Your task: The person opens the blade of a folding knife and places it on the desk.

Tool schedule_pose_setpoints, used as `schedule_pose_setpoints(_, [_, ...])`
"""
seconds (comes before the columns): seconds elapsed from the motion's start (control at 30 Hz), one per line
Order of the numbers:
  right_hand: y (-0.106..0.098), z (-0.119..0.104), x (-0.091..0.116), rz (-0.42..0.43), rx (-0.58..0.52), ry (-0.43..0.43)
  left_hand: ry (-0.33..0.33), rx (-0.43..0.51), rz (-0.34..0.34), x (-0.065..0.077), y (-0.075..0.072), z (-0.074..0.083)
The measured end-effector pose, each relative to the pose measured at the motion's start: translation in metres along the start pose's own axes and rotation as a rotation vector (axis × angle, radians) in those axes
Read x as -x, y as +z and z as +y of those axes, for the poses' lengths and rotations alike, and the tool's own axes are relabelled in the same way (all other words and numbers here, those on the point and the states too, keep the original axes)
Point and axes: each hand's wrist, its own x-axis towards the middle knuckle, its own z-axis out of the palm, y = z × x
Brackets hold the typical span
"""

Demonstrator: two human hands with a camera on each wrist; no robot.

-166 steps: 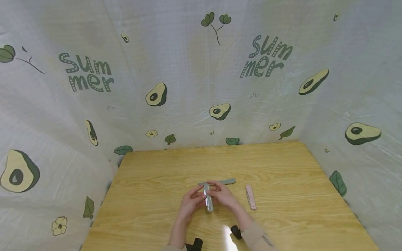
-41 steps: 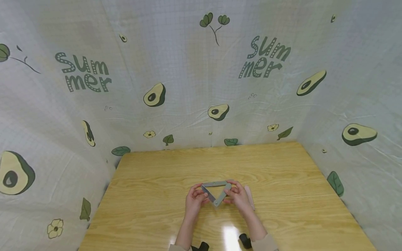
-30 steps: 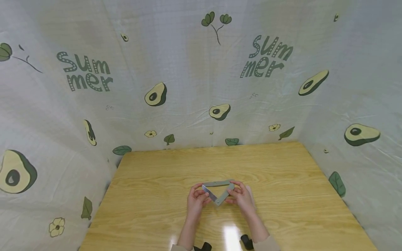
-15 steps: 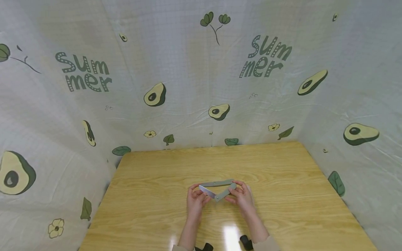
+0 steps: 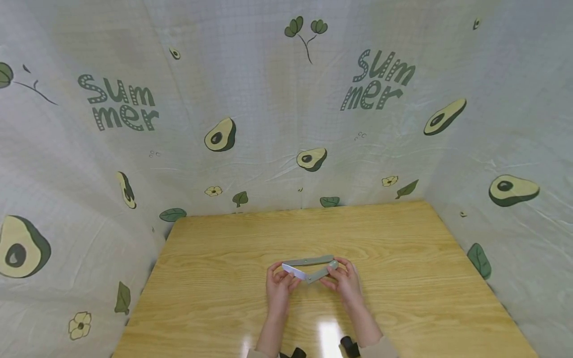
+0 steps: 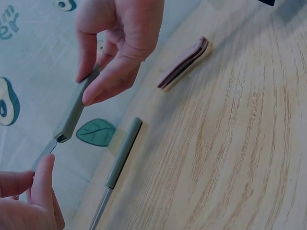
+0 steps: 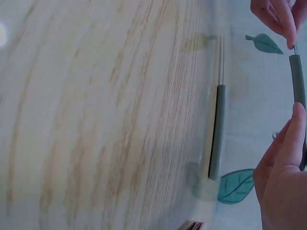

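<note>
at lower centre of the head view, a folding knife [image 5: 315, 276] with a grey-green handle [image 6: 76, 108] is held part-way unfolded, its blade [image 5: 294, 271] and handle at a wide angle. step in hand, as judged: opening the blade, well advanced but incomplete, since the two parts do not line up. the next move would call for a steady handle and a turn of the blade to full extension, pressed on its flat sides and away from the edge.

left hand [image 5: 278, 287]: pinches the blade between thumb and finger, on the knife's left. right hand [image 5: 347, 284]: grips the handle, on the knife's right. both wrist views indicate the knife is raised off the wooden table [image 5: 215, 283].

a second grey-green folding knife [image 6: 123, 153] lies extended on the table, lower centre of the left wrist view, apart from both hands. a pinkish folding knife [image 6: 184, 62], apparently folded, lies at upper centre there; in the head view it is mostly hidden behind the right hand.
</note>
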Motion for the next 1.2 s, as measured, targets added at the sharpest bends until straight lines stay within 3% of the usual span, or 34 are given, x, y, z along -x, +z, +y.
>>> schedule_pose_setpoints(0.17, [0.001, 0.001, 0.0, 0.015, -0.042, -0.003, 0.028, 0.037, 0.007, 0.003, 0.002, -0.001])
schedule_pose_setpoints(0.77, [0.003, 0.0, 0.001, 0.028, -0.107, -0.015, 0.014, 0.109, 0.07, 0.004, 0.008, -0.005])
schedule_pose_setpoints(1.2, [0.006, 0.006, 0.002, 0.067, -0.182, -0.035, 0.088, 0.135, 0.116, 0.008, 0.014, -0.006])
